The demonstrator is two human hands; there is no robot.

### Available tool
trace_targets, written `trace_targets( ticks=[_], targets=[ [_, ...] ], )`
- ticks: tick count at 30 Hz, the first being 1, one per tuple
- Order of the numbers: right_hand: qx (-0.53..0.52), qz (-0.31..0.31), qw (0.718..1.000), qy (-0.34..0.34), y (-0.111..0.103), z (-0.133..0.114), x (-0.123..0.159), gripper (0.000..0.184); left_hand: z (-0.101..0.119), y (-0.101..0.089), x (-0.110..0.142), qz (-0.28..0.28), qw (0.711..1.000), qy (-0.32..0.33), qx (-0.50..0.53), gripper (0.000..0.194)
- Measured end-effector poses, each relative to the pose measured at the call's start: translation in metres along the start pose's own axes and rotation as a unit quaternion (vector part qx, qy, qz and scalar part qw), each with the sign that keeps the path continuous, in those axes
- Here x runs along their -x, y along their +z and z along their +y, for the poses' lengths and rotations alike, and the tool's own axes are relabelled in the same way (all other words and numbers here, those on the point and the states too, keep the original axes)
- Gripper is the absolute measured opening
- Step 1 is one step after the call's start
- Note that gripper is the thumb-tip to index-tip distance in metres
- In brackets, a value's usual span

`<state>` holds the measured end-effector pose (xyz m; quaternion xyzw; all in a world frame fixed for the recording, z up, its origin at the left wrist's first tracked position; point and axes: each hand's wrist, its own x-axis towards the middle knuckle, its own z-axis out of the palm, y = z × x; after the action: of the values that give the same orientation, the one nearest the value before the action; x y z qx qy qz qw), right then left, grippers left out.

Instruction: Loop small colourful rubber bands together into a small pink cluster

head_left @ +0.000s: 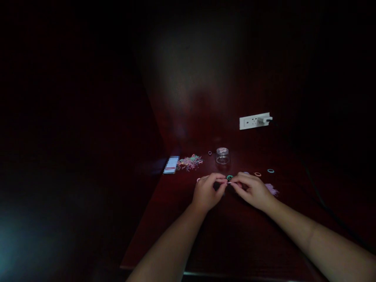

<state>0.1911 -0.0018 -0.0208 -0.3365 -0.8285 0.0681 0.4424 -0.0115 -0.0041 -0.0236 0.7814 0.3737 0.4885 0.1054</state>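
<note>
My left hand (208, 192) and my right hand (252, 190) meet over the dark red table, thumb and fingers pinched together on each. Between their fingertips shows a small thin pale piece (229, 182), too small to name, which both seem to grip. Just beyond the fingertips lies a green ring (230, 177). Past my right hand are an orange ring (257, 174) and a blue ring (270, 170), while a light purple bundle (272, 189) sits beside that wrist. A pink ring, partly hidden, touches the view's edge of my left hand.
A clear lidded jar (222, 157) stands behind the hands, with a small ring (209, 152) to its left. Further left are a heap of colourful small bands (190, 162) and a lit phone (171, 165). A wall socket (249, 122) holds a plug; a dark cable runs down the right.
</note>
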Motion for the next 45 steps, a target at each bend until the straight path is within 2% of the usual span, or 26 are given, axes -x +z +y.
trace_targets(
  ticks=[4, 9, 13, 17, 21, 23, 27, 31, 38, 45],
  targets=[
    [0.011, -0.010, 0.999, 0.038, -0.020, 0.019, 0.001, 0.020, -0.002, -0.002, -0.003, -0.008, 1.000, 0.019, 0.000, 0.020],
    [0.060, -0.126, 0.988, 0.061, -0.048, 0.046, 0.004, 0.019, -0.008, -0.005, -0.005, -0.041, 0.998, 0.034, -0.035, 0.012],
    [0.069, -0.204, 0.974, 0.069, -0.048, 0.050, 0.002, 0.019, -0.012, -0.001, -0.007, -0.082, 0.993, 0.050, -0.070, 0.011],
    [0.053, -0.236, 0.968, 0.061, -0.039, 0.047, 0.001, 0.018, -0.009, 0.014, -0.015, -0.104, 0.991, 0.048, -0.070, 0.011],
    [0.041, -0.229, 0.971, 0.056, -0.036, 0.044, 0.001, 0.018, 0.002, 0.032, -0.028, -0.089, 0.996, 0.016, -0.020, 0.011],
    [0.028, -0.219, 0.974, 0.055, -0.036, 0.042, 0.000, 0.018, 0.006, 0.034, -0.032, -0.084, 0.996, 0.011, -0.014, 0.014],
    [0.003, -0.204, 0.977, 0.063, -0.036, 0.038, 0.000, 0.020, 0.003, 0.022, -0.027, -0.072, 0.996, 0.025, -0.036, 0.024],
    [-0.018, -0.190, 0.980, 0.063, -0.035, 0.039, 0.001, 0.020, -0.007, 0.012, -0.018, -0.103, 0.992, 0.039, -0.067, 0.023],
    [-0.050, -0.163, 0.983, 0.066, -0.034, 0.035, 0.001, 0.022, -0.005, 0.019, -0.016, -0.149, 0.986, 0.059, -0.048, 0.013],
    [-0.079, -0.144, 0.984, 0.067, -0.032, 0.028, 0.000, 0.021, 0.003, 0.015, -0.016, -0.143, 0.987, 0.048, -0.052, 0.007]
  ],
)
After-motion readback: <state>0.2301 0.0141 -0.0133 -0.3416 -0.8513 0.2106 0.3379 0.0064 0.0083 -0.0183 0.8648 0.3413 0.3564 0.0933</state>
